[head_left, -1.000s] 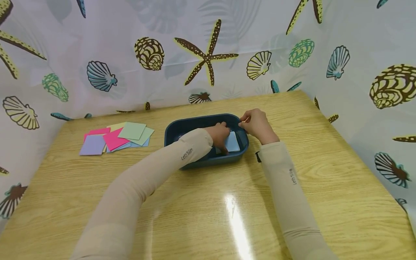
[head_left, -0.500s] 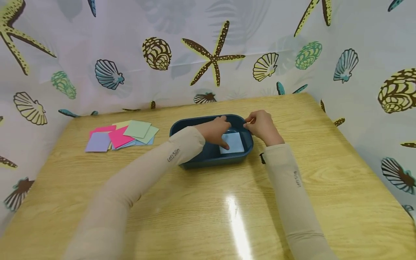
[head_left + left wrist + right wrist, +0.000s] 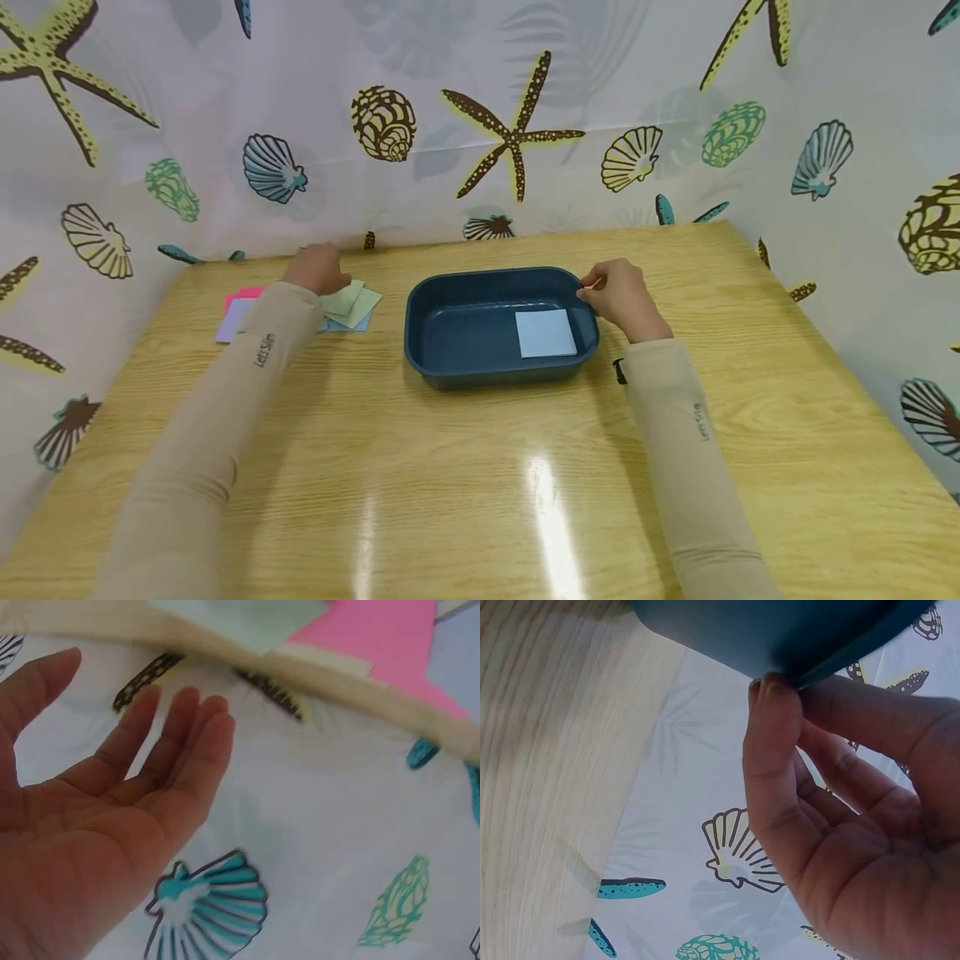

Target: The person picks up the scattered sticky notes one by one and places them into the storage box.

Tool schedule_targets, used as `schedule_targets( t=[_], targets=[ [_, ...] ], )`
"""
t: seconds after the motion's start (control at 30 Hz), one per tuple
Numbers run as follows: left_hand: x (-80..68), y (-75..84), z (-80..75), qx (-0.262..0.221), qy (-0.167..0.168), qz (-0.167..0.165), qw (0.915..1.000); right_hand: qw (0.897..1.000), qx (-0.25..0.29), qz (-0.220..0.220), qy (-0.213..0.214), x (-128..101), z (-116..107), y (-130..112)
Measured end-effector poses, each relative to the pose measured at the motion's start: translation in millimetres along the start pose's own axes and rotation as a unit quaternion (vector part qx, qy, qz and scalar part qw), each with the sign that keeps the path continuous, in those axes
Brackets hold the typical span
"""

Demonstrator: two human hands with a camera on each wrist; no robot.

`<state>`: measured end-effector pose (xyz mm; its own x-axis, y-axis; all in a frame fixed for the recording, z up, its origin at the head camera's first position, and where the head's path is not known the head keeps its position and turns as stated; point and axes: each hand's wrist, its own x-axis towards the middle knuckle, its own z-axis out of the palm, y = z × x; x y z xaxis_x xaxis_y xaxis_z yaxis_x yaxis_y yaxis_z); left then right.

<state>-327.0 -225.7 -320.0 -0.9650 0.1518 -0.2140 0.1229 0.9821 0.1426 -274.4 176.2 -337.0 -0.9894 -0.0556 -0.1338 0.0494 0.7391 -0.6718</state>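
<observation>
A dark blue rectangular bin (image 3: 468, 333) with rounded corners stands on the table. Inside it, at the right end, lies a pale blue sticky note (image 3: 546, 333). My right hand (image 3: 621, 296) pinches the bin's right rim between thumb and fingers, as the right wrist view also shows (image 3: 855, 817). Over the loose sticky notes (image 3: 348, 304) at the left hovers my left hand (image 3: 315, 268), its palm bare in the left wrist view and its fingers (image 3: 202, 761) loosely bent. Pink, green, blue and lilac notes show around it; the hand and sleeve hide part of the pile.
The wooden table (image 3: 420, 467) reaches back to a white curtain (image 3: 450, 183) printed with shells and starfish, which also hangs along both sides. A small black piece (image 3: 619, 371) shows beside the right sleeve's cuff.
My left hand has left the pale blue note in the bin and swung left to above the pile of notes. My right hand keeps its pinch on the rim. The head view has shifted slightly left.
</observation>
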Motion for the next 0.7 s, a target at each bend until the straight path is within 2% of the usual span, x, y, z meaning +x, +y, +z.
schedule_targets(
  t=[0.1,0.17,0.3,0.5,0.7],
  targets=[
    [10.0,-14.3,21.7,0.04,-0.047,-0.045,0.997,1.0,-0.003,-0.003,0.004,-0.7,-0.2,1.3],
    [17.9,-20.8,33.8,0.059,-0.063,-0.061,0.9943,1.0,-0.002,-0.003,0.005,-0.8,0.5,1.7],
    [30.8,-29.6,47.1,0.053,-0.084,-0.079,0.9919,1.0,0.005,0.003,0.001,-0.4,1.2,2.1],
    [36.2,-36.2,45.0,0.032,-0.085,-0.086,0.9921,1.0,0.004,0.0,0.001,-0.7,-0.5,2.0],
    [36.3,-34.8,41.6,0.01,-0.083,-0.101,0.9914,1.0,0.005,0.005,-0.002,0.0,-2.4,0.5]
  ],
)
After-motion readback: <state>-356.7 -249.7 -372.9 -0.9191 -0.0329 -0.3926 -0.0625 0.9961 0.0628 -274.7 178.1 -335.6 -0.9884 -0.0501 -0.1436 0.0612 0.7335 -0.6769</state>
